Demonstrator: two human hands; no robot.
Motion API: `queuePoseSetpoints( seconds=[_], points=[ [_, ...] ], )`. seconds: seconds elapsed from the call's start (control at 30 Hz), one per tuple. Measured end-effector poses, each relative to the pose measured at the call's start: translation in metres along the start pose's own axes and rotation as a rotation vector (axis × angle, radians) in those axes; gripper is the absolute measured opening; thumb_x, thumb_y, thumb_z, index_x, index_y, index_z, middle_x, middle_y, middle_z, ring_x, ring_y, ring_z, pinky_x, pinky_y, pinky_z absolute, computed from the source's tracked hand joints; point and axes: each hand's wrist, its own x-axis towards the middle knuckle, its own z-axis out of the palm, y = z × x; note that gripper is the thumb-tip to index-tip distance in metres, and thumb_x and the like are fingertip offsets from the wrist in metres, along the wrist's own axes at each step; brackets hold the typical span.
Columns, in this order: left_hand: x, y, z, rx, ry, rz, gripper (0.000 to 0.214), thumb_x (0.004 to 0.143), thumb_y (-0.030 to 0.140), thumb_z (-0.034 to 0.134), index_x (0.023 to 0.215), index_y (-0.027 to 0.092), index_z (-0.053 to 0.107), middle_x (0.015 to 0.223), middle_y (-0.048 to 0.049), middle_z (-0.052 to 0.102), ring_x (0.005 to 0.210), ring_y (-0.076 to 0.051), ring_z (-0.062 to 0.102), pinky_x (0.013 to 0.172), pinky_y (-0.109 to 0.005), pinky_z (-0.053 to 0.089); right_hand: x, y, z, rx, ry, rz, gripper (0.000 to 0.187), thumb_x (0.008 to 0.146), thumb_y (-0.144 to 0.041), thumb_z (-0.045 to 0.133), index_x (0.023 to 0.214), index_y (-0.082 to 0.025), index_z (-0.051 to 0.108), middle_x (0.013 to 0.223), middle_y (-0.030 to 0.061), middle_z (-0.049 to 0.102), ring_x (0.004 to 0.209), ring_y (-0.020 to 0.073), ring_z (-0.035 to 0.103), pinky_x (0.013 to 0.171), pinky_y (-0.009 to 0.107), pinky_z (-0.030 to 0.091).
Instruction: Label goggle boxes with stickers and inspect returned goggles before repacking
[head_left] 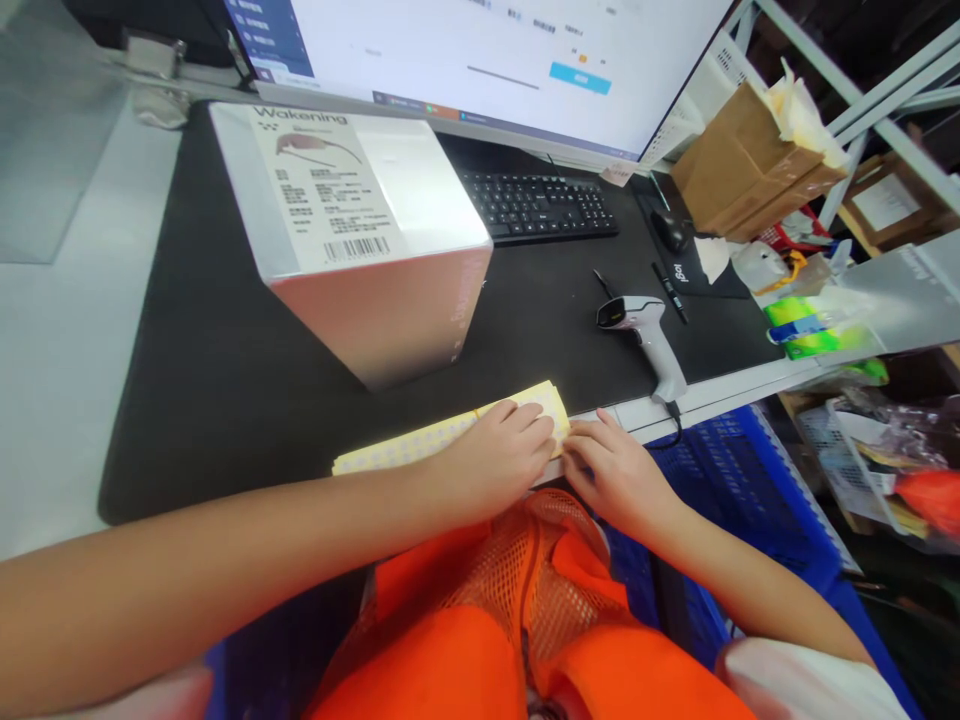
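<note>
A long yellow sheet of small round stickers (420, 443) lies along the front edge of the black desk mat (210, 370). My left hand (499, 455) rests on top of the sheet's right end, fingers curled down onto it. My right hand (611, 470) meets it from the right, fingertips pinched at the sheet's edge. Behind the sheet stands a white and pink box (360, 240) with a printed label and barcode on top.
A white barcode scanner (645, 335) lies right of the box. Further back are a black keyboard (540, 205), a mouse (670, 230), a pen (670, 292) and a lit monitor (480, 60). Cardboard boxes (742, 165) and clutter fill the right shelf. A blue crate (735, 480) stands below the desk.
</note>
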Motion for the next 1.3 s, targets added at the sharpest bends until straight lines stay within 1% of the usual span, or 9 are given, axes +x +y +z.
queuePoseSetpoints(
  seconds=[0.13, 0.27, 0.47, 0.67, 0.77, 1.0, 1.07, 1.17, 1.3],
  points=[
    [0.000, 0.000, -0.001, -0.003, 0.006, -0.003, 0.010, 0.097, 0.024, 0.057, 0.098, 0.015, 0.063, 0.101, -0.0084, 0.060, 0.101, -0.028, 0.053, 0.083, -0.043, 0.041, 0.003, -0.006, 0.001, -0.118, -0.023, -0.025, 0.021, 0.098, -0.010, 0.048, 0.087, -0.014, 0.065, 0.092, 0.0087, 0.071, 0.089, 0.0211, 0.066, 0.105, 0.049, 0.045],
    [0.001, 0.000, -0.002, 0.004, 0.016, 0.015, 0.011, 0.098, 0.023, 0.056, 0.099, 0.015, 0.063, 0.101, -0.0087, 0.060, 0.102, -0.029, 0.053, 0.082, -0.043, 0.040, 0.007, -0.016, 0.002, -0.283, -0.063, -0.023, 0.028, 0.098, -0.010, 0.048, 0.074, -0.017, 0.060, 0.075, 0.0058, 0.064, 0.077, 0.0214, 0.060, 0.100, 0.050, 0.044],
    [0.000, 0.001, -0.003, 0.002, 0.039, 0.019, 0.012, 0.099, 0.024, 0.055, 0.092, 0.017, 0.062, 0.096, -0.0077, 0.059, 0.097, -0.028, 0.052, 0.078, -0.042, 0.039, 0.010, -0.023, 0.004, -0.440, -0.125, -0.034, 0.028, 0.095, -0.008, 0.048, 0.072, -0.017, 0.061, 0.074, 0.0070, 0.061, 0.078, 0.0235, 0.055, 0.105, 0.055, 0.035],
    [0.000, 0.001, 0.000, 0.003, 0.047, 0.027, 0.013, 0.099, 0.026, 0.056, 0.092, 0.019, 0.063, 0.097, -0.0080, 0.059, 0.096, -0.029, 0.051, 0.077, -0.043, 0.038, 0.014, -0.017, 0.004, -0.422, -0.108, -0.050, 0.028, 0.095, -0.010, 0.049, 0.071, -0.018, 0.060, 0.071, 0.0039, 0.058, 0.071, 0.0204, 0.052, 0.110, 0.057, 0.030],
    [0.000, 0.001, 0.001, 0.019, 0.045, 0.031, 0.010, 0.098, 0.025, 0.058, 0.094, 0.018, 0.063, 0.098, -0.0083, 0.059, 0.097, -0.029, 0.052, 0.078, -0.043, 0.039, 0.015, -0.012, 0.003, -0.366, -0.058, -0.038, 0.026, 0.095, -0.012, 0.050, 0.072, -0.018, 0.060, 0.069, 0.0019, 0.058, 0.069, 0.0186, 0.054, 0.113, 0.056, 0.030],
    [-0.001, 0.001, 0.000, 0.009, 0.012, 0.007, 0.010, 0.095, 0.024, 0.061, 0.100, 0.016, 0.064, 0.102, -0.0092, 0.061, 0.104, -0.030, 0.053, 0.082, -0.043, 0.041, 0.004, 0.003, 0.005, -0.077, 0.048, 0.103, 0.014, 0.088, -0.010, 0.055, 0.077, -0.018, 0.060, 0.088, 0.0028, 0.071, 0.080, 0.0162, 0.066, 0.117, 0.052, 0.032],
    [0.000, 0.001, -0.001, 0.009, 0.010, 0.004, 0.010, 0.095, 0.023, 0.060, 0.100, 0.015, 0.064, 0.102, -0.0089, 0.061, 0.104, -0.030, 0.053, 0.083, -0.044, 0.041, 0.001, 0.003, 0.005, -0.036, 0.046, 0.104, 0.012, 0.090, -0.012, 0.056, 0.081, -0.018, 0.061, 0.092, 0.0030, 0.072, 0.086, 0.0165, 0.067, 0.118, 0.053, 0.030],
    [0.000, 0.002, -0.001, 0.006, 0.007, 0.002, 0.008, 0.095, 0.022, 0.059, 0.098, 0.016, 0.063, 0.101, -0.0088, 0.060, 0.103, -0.029, 0.054, 0.082, -0.044, 0.041, 0.000, -0.003, 0.002, -0.065, 0.009, 0.097, 0.011, 0.094, -0.015, 0.057, 0.086, -0.018, 0.063, 0.099, 0.0054, 0.073, 0.092, 0.0176, 0.068, 0.118, 0.053, 0.029],
    [0.000, 0.001, 0.000, 0.012, 0.028, 0.010, 0.007, 0.096, 0.023, 0.059, 0.097, 0.017, 0.063, 0.100, -0.0086, 0.060, 0.101, -0.029, 0.053, 0.081, -0.043, 0.040, 0.004, -0.015, -0.001, -0.199, -0.067, 0.089, 0.020, 0.097, -0.013, 0.052, 0.081, -0.018, 0.064, 0.089, 0.0049, 0.070, 0.082, 0.0184, 0.064, 0.117, 0.056, 0.028]
  ],
)
